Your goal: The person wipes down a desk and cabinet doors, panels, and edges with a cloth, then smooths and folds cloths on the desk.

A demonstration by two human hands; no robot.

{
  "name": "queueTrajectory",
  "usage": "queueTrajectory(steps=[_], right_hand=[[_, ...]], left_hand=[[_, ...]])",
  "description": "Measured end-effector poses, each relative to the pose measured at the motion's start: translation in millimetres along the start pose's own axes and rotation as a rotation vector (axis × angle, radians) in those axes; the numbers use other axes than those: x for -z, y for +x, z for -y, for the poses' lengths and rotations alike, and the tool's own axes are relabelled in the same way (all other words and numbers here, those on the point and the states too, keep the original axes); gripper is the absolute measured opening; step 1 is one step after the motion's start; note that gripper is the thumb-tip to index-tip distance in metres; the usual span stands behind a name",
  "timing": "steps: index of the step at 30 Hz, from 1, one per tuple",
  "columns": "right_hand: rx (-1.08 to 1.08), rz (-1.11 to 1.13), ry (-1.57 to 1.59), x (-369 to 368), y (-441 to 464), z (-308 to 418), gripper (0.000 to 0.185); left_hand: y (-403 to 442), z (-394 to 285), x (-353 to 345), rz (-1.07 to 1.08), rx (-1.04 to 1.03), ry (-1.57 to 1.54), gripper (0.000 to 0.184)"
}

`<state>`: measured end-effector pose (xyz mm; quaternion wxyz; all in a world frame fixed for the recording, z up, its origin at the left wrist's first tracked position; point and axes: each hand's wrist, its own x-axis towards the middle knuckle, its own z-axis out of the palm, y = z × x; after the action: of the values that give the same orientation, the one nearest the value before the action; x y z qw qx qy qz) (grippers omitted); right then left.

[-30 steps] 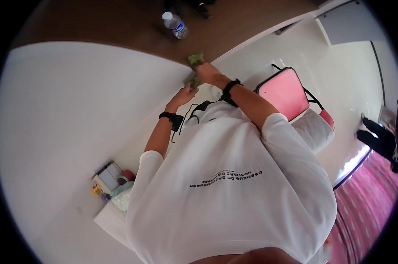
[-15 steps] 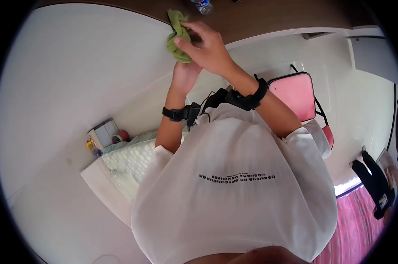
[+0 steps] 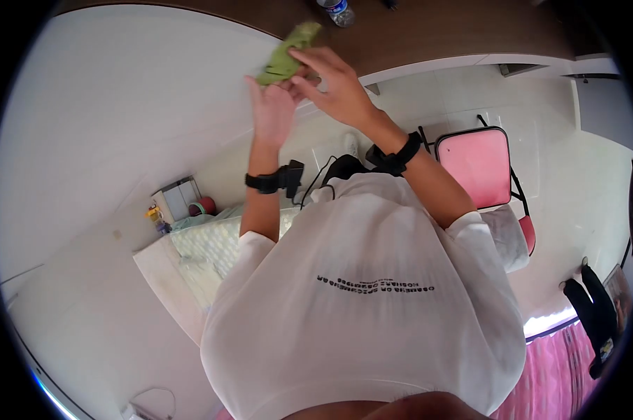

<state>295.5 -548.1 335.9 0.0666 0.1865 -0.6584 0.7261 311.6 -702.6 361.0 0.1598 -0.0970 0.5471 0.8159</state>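
A crumpled green cloth (image 3: 283, 63) is up near the front edge of the brown tabletop, between my two hands. My right hand (image 3: 336, 85) pinches its right side with the thumb and fingers. From below, my left hand (image 3: 274, 110) grips the cloth's lower end, its thumb at the left edge and its fingers partly hidden behind the cloth and my other hand. Each wrist wears a black strap with a small device; a cable runs from the left one.
A plastic bottle (image 3: 339, 12) stands on the brown tabletop (image 3: 428, 31). To the right is a folding chair with a pink seat (image 3: 474, 168). A bed with a patterned cover (image 3: 215, 245) lies lower left. Dark trousers (image 3: 596, 315) and a pink curtain (image 3: 558, 371) are at lower right.
The cloth has turned from hanging upright to slanting up and right. My left hand has shifted left, its thumb now showing apart. The view has tilted slightly.
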Motion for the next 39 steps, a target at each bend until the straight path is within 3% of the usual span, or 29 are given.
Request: queueTrajectory(steps=[3,6,8,9,11,14,16,23,27,29,30,31,33,34,35,36,37,39], right_hand=[[0.184,-0.010,-0.047,0,20,37,0.046],[0.299,-0.090,-0.230,-2,26,38,0.044],[0.343,-0.156,-0.322,-4,27,25,0.042],[0.322,-0.194,-0.309,-7,25,19,0.040],[0.301,-0.245,-0.323,-11,21,7,0.037],[0.099,-0.262,-0.242,-11,8,9,0.034],[-0.043,-0.229,-0.161,-16,6,-1,0.033],[-0.003,-0.395,-0.456,-14,-24,-71,0.030],[-0.064,-0.495,-0.528,0,-11,-46,0.026],[0.048,-0.549,-0.604,24,1,-36,0.023],[0.131,-0.574,-0.616,28,9,-19,0.022],[0.192,-0.569,-0.686,27,9,-28,0.020],[0.088,-0.424,-0.624,25,28,19,0.036],[0.169,-0.494,-0.626,28,34,34,0.035],[0.023,-0.597,-0.440,34,58,50,0.038],[0.009,-0.705,-0.456,26,67,79,0.042],[0.196,-0.706,-0.520,29,81,98,0.047],[0.332,-0.833,-0.694,22,112,132,0.050]], left_hand=[[-13,-43,-3,0.056,-0.091,-0.050,0.097],[-18,-56,6,0.187,-0.220,0.202,0.097],[-15,-51,9,0.113,-0.200,0.393,0.096],[-12,-46,11,0.130,-0.200,0.382,0.096],[-2,-25,10,-0.032,-0.170,0.304,0.089],[25,19,5,-0.145,-0.139,0.373,0.081],[24,30,16,-0.109,-0.133,0.409,0.077],[27,55,40,0.097,-0.241,0.700,0.059],[29,50,58,0.090,-0.262,0.740,0.047],[4,25,33,0.167,-0.565,0.780,0.030],[-3,22,46,0.135,-0.560,0.773,0.030],[-10,15,55,0.164,-0.703,0.875,0.026],[-32,-6,94,0.055,-0.960,1.054,0.025],[-42,-17,110,0.003,-1.046,1.152,0.029],[-52,-33,129,-0.243,-1.166,1.088,0.034],[-70,-55,152,-0.461,-1.257,1.020,0.039],[-85,-75,168,-0.568,-1.240,1.099,0.045],[-96,-94,214,-0.750,-1.201,1.205,0.056]])
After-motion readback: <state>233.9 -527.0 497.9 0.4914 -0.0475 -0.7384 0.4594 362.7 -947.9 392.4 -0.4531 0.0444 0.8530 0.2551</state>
